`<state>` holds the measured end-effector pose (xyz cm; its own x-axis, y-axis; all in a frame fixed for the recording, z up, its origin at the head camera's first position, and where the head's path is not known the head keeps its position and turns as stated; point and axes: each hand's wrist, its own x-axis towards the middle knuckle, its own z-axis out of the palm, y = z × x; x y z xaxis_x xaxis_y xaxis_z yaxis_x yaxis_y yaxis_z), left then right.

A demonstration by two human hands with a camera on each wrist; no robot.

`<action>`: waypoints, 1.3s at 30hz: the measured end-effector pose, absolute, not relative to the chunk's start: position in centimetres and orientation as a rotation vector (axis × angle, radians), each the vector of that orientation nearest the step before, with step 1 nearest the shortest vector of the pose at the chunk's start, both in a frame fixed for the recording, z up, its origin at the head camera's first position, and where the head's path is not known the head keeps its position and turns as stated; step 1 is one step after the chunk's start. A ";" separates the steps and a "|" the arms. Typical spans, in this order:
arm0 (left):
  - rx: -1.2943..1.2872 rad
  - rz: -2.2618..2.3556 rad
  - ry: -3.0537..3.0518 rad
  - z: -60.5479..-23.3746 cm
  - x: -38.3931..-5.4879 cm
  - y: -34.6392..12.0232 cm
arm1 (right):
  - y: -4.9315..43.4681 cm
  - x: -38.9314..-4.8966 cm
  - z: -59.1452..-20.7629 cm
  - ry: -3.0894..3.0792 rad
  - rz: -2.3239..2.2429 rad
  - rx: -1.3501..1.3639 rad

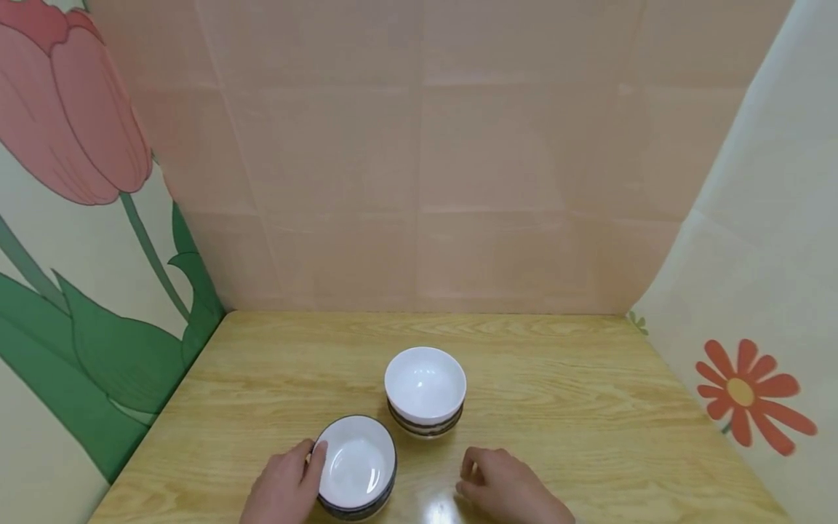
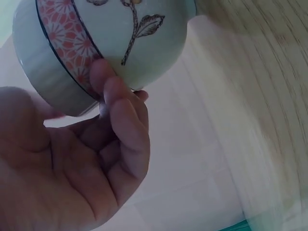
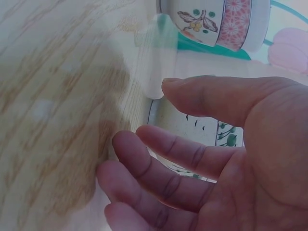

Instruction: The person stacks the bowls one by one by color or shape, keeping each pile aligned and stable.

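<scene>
At the front of the table, my left hand (image 1: 284,484) grips a white bowl (image 1: 356,462) with a dark rim, thumb at the rim's left side. Seen from the left wrist, this bowl (image 2: 154,43) has a red patterned band and a brown leafy sprig, and curled fingers press its outside. Whether another bowl is nested with it I cannot tell. Behind it stands a white bowl (image 1: 425,386) with dark bands beneath, perhaps a stack. My right hand (image 1: 507,484) is near the table, right of the bowls, holding nothing; its fingers are loosely bent in the right wrist view.
The wood-grain table (image 1: 556,378) extends to both sides of the bowls. A plain pinkish sheet (image 1: 419,160) hangs behind its back edge. Cloths printed with a tulip (image 1: 78,109) and a red flower (image 1: 740,393) flank it on the left and right.
</scene>
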<state>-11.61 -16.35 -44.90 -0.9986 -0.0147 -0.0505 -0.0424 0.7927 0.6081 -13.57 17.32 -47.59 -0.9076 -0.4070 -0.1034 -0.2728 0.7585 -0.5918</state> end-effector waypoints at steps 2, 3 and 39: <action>-0.062 1.082 2.888 -45.0 -11.6 -16.6 | 17.3 -13.6 -47.6 2.741 -0.863 -0.555; -0.063 1.128 2.855 -45.0 -11.6 -16.9 | 17.2 -13.5 -47.6 2.747 -0.861 -0.565; 0.219 1.679 2.285 -46.5 -11.9 -18.9 | 16.9 -13.9 -47.7 2.659 -0.846 -0.506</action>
